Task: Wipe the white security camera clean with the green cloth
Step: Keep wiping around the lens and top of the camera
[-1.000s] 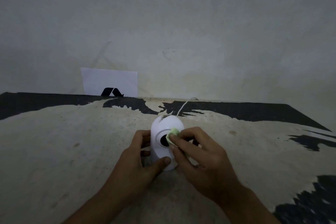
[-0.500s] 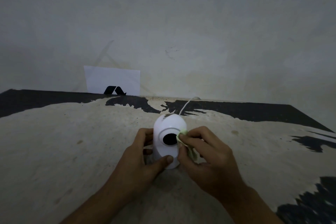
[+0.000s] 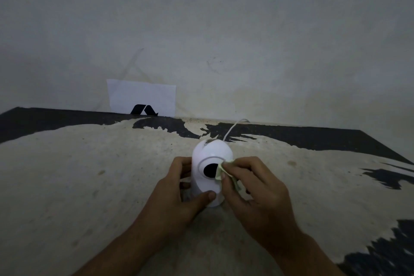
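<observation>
Because wiping pushes sideways: steadied at the base, so as not to slide or tip.
Left hand (image 3: 179, 195): wrapped round the lower body of the white security camera (image 3: 211, 171), thumb across its front.
Right hand (image 3: 257, 190): pinching the green cloth (image 3: 220, 171), pressed to the right edge of the dark lens (image 3: 210, 170).
Camera: upright on the desk (image 3: 89, 186), near its middle, lens toward the wearer.
Dark smudge (image 3: 207, 142): on the crown, probably yet to wipe.
Cable (image 3: 233, 129): trailing back to the wall (image 3: 224, 29), slack.
Count: one camera, one cloth, one cable, one paper sheet (image 3: 141, 98), two hands.
</observation>
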The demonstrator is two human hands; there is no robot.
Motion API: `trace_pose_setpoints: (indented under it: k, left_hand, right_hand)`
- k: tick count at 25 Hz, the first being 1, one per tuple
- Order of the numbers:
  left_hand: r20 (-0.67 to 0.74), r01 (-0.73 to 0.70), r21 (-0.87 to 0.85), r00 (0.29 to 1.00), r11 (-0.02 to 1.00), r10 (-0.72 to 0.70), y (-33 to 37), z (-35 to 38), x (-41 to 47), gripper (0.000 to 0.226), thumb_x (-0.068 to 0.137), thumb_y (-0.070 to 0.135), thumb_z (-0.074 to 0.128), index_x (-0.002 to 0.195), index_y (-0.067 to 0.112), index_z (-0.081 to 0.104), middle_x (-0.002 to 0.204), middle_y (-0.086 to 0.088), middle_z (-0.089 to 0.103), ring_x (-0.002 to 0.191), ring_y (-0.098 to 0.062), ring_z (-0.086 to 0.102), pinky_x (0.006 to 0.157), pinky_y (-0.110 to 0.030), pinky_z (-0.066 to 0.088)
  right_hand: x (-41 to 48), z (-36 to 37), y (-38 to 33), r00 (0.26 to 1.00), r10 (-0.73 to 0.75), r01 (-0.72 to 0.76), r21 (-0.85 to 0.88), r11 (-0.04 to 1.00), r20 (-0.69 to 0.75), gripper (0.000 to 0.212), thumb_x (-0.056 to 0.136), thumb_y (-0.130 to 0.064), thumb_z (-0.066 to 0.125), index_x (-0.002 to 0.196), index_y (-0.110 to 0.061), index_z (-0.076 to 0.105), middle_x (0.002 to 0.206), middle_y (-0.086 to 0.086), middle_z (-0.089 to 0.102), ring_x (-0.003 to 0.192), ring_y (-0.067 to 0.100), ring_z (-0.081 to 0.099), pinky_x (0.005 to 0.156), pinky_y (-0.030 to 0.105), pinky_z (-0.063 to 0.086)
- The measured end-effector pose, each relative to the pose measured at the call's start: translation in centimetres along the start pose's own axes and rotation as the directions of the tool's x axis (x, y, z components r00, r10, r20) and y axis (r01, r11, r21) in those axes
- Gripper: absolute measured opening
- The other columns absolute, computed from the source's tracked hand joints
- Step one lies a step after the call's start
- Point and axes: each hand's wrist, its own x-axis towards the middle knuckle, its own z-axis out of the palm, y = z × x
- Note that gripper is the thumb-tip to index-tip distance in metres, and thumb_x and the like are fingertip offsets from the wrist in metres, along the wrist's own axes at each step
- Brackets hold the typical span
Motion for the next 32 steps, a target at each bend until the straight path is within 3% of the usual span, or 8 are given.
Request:
trace_pose_setpoints:
  k: [5, 8, 12, 18, 22, 25, 28, 32]
  left_hand:
    - [-0.006, 0.015, 0.002, 1.000, 1.000, -0.015, -0.1, 0.1, 0.1, 0.062, 0.068, 0.039, 0.074, 0.116, 0.042, 0.035, 0.103, 0.036, 0.045, 0.089, 0.019, 0.047, 0.063, 0.000, 0.041]
    - [-0.020, 0.014, -0.028, 1.000, 1.000, -0.015, -0.1, 0.1, 0.0, 0.058, 0.070, 0.037, 0.074, 0.115, 0.042, 0.038, 0.103, 0.033, 0.049, 0.090, 0.017, 0.051, 0.065, -0.002, 0.043]
    - [-0.012, -0.007, -0.053, 1.000, 0.999, 0.007, 0.0, 0.0, -0.1, 0.057, 0.072, 0.034, 0.073, 0.118, 0.036, 0.040, 0.108, 0.031, 0.051, 0.095, 0.016, 0.051, 0.070, -0.004, 0.045]
    - [0.028, -0.013, -0.097, 0.999, 0.995, 0.016, -0.1, -0.2, -0.2, 0.056, 0.072, 0.023, 0.074, 0.117, 0.033, 0.042, 0.106, 0.027, 0.055, 0.094, 0.026, 0.049, 0.068, 0.003, 0.042]
    - [-0.005, 0.008, -0.050, 1.000, 0.999, -0.009, 0.0, 0.0, 0.0, 0.055, 0.070, 0.035, 0.075, 0.106, 0.050, 0.037, 0.101, 0.036, 0.048, 0.089, 0.025, 0.048, 0.064, 0.001, 0.043]
    - [-0.002, 0.015, -0.034, 1.000, 0.999, -0.015, -0.1, 0.1, 0.0, 0.058, 0.070, 0.037, 0.074, 0.109, 0.049, 0.034, 0.101, 0.039, 0.044, 0.088, 0.023, 0.045, 0.063, 0.003, 0.041]
    - [0.003, -0.003, -0.023, 1.000, 1.000, 0.003, -0.2, 0.0, 0.0, 0.061, 0.069, 0.038, 0.074, 0.116, 0.044, 0.035, 0.104, 0.038, 0.045, 0.092, 0.023, 0.045, 0.065, 0.003, 0.040]
    - [0.004, -0.002, -0.027, 1.000, 1.000, 0.003, -0.1, 0.0, 0.0, 0.061, 0.069, 0.038, 0.074, 0.116, 0.042, 0.036, 0.105, 0.036, 0.046, 0.092, 0.021, 0.046, 0.067, -0.001, 0.040]
  right_hand:
    - [0.6, 0.9, -1.2, 0.998, -0.028, 0.022, -0.117, 0.993, -0.053, 0.029, 0.088, -0.021, 0.054, 0.107, -0.003, 0.065, 0.098, 0.016, 0.067, 0.090, 0.023, 0.061, 0.076, 0.032, 0.056]
    - [0.8, 1.5, -2.1, 0.991, -0.124, 0.131, -0.224, 0.966, 0.045, 0.033, 0.085, -0.023, 0.051, 0.112, -0.008, 0.061, 0.103, 0.015, 0.067, 0.097, 0.023, 0.052, 0.075, 0.034, 0.054]
    - [0.7, 1.3, -2.2, 0.986, -0.160, 0.168, -0.196, 0.966, 0.053, 0.037, 0.087, -0.025, 0.050, 0.122, -0.012, 0.051, 0.111, 0.009, 0.070, 0.104, 0.022, 0.051, 0.083, 0.035, 0.050]
    - [1.1, 0.7, -2.6, 0.968, -0.218, 0.245, -0.260, 0.934, 0.127, 0.026, 0.085, -0.024, 0.057, 0.108, -0.015, 0.066, 0.098, 0.001, 0.074, 0.095, 0.019, 0.053, 0.075, 0.031, 0.034]
    - [0.9, -0.2, -1.2, 0.990, -0.138, 0.128, -0.183, 0.975, -0.039, 0.022, 0.083, -0.023, 0.067, 0.103, -0.013, 0.070, 0.096, 0.000, 0.074, 0.090, 0.018, 0.060, 0.071, 0.034, 0.041]
    - [0.5, 0.3, -0.9, 0.994, -0.052, 0.043, -0.093, 0.995, -0.096, 0.025, 0.083, -0.023, 0.067, 0.103, -0.008, 0.069, 0.096, 0.005, 0.073, 0.090, 0.017, 0.063, 0.075, 0.032, 0.049]
    - [0.6, 0.2, -0.4, 1.000, -0.012, 0.012, 0.014, 1.000, -0.029, 0.020, 0.083, -0.019, 0.065, 0.097, -0.006, 0.067, 0.093, 0.007, 0.070, 0.086, 0.016, 0.063, 0.074, 0.029, 0.054]
    - [0.1, -0.1, 0.0, 0.983, 0.077, -0.092, 0.085, 0.992, 0.169, 0.011, 0.081, -0.024, 0.061, 0.084, -0.014, 0.062, 0.081, -0.001, 0.060, 0.069, 0.008, 0.053, 0.057, 0.025, 0.049]
